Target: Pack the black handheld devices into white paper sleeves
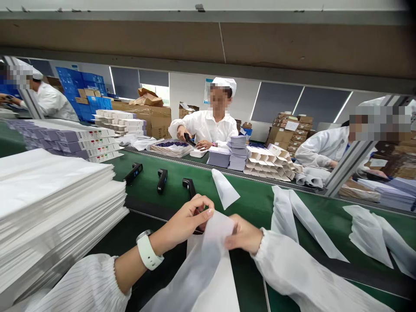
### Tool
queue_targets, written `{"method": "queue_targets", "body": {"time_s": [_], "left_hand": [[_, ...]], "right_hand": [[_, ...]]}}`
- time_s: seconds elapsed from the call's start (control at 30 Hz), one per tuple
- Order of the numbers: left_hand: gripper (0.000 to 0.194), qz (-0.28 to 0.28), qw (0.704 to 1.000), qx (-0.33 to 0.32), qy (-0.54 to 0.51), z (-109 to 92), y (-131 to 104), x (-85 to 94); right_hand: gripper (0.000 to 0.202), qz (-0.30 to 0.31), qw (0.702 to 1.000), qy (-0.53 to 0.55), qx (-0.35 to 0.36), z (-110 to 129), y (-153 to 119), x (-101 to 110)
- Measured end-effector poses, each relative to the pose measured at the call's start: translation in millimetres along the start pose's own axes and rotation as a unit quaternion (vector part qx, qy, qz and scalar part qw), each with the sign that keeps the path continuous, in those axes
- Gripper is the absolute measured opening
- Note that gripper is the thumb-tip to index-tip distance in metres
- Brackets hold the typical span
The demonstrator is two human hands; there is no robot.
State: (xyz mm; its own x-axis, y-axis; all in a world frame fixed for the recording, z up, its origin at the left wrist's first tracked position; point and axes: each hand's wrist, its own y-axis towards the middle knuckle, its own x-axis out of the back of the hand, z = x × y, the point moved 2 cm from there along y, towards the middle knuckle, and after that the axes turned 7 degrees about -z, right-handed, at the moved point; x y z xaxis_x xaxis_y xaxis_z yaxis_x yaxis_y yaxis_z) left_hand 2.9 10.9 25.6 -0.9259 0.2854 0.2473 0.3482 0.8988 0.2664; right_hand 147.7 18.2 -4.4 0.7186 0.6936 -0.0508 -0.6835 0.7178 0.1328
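1. The left hand, mid-frame, pinches the top of a thin white sheet between thumb and finger.
2. The right hand, just beside it, clamps the sheet's right edge; it looks a bit blurry.
3. The sheet hangs down to the bottom middle.
4. A big white stack sits at the left.

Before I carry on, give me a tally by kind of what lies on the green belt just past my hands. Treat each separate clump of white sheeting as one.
Black handheld devices: 3
White sheeting clumps: 3
Total: 6
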Motion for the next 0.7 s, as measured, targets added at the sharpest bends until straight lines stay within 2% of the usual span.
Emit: {"method": "queue_targets", "body": {"time_s": [0.03, 0.1, 0.17, 0.2, 0.23, 0.3, 0.37, 0.4, 0.47, 0.5, 0.53, 0.57, 0.6, 0.67, 0.7], "left_hand": [[0.023, 0.007, 1.0, 0.002, -0.004, -0.3, -0.5, -1.4], [0.022, 0.008, 1.0, -0.001, 0.004, 0.2, -1.5, -2.6], [0.024, -0.006, 0.999, 0.003, 0.036, 2.8, -2.6, -0.2], [0.028, 0.0, 0.998, 0.013, 0.063, 5.2, -3.4, 1.8], [0.034, 0.023, 0.994, 0.025, 0.1, 8.3, -4.4, 3.7], [0.047, 0.112, 0.974, 0.051, 0.188, 16.1, -7.3, 6.4], [0.054, 0.187, 0.944, 0.067, 0.262, 23.8, -10.2, 8.1], [0.052, 0.201, 0.934, 0.068, 0.287, 26.7, -10.9, 8.7], [0.044, 0.187, 0.931, 0.062, 0.308, 30.2, -10.6, 9.0], [0.038, 0.175, 0.933, 0.058, 0.308, 31.0, -10.1, 8.7], [0.033, 0.163, 0.936, 0.055, 0.306, 31.5, -9.4, 8.1], [0.029, 0.153, 0.939, 0.052, 0.304, 31.7, -8.7, 7.6], [0.026, 0.141, 0.941, 0.048, 0.304, 31.8, -8.0, 7.2], [0.023, 0.124, 0.942, 0.039, 0.309, 31.7, -6.7, 6.5], [0.023, 0.119, 0.942, 0.034, 0.314, 31.4, -6.3, 6.3]], "right_hand": [[0.028, -0.016, 1.0, -0.008, -0.014, -1.3, -0.6, -3.3], [0.027, -0.097, 0.995, -0.019, -0.014, 0.6, 1.6, 2.5], [0.028, -0.227, 0.973, -0.029, 0.018, 9.3, 3.9, 27.9], [0.028, -0.31, 0.949, -0.055, 0.036, 15.6, 3.2, 47.1], [0.029, -0.394, 0.913, -0.094, 0.054, 22.5, 0.6, 68.8], [0.035, -0.552, 0.797, -0.236, 0.065, 35.6, -10.1, 112.2], [0.037, -0.612, 0.726, -0.308, 0.057, 41.5, -21.1, 145.4], [0.035, -0.622, 0.707, -0.332, 0.051, 41.4, -25.5, 156.1], [0.029, -0.629, 0.684, -0.365, 0.048, 36.8, -29.9, 163.3], [0.028, -0.626, 0.676, -0.384, 0.051, 33.4, -29.4, 159.4], [0.029, -0.606, 0.68, -0.407, 0.06, 29.9, -26.4, 150.7], [0.029, -0.565, 0.702, -0.428, 0.069, 26.1, -21.3, 137.7], [0.028, -0.5, 0.74, -0.443, 0.078, 22.2, -14.7, 121.1], [0.026, -0.319, 0.832, -0.445, 0.09, 13.8, -1.6, 81.4], [0.028, -0.237, 0.863, -0.437, 0.092, 9.7, 2.7, 61.7]]}}
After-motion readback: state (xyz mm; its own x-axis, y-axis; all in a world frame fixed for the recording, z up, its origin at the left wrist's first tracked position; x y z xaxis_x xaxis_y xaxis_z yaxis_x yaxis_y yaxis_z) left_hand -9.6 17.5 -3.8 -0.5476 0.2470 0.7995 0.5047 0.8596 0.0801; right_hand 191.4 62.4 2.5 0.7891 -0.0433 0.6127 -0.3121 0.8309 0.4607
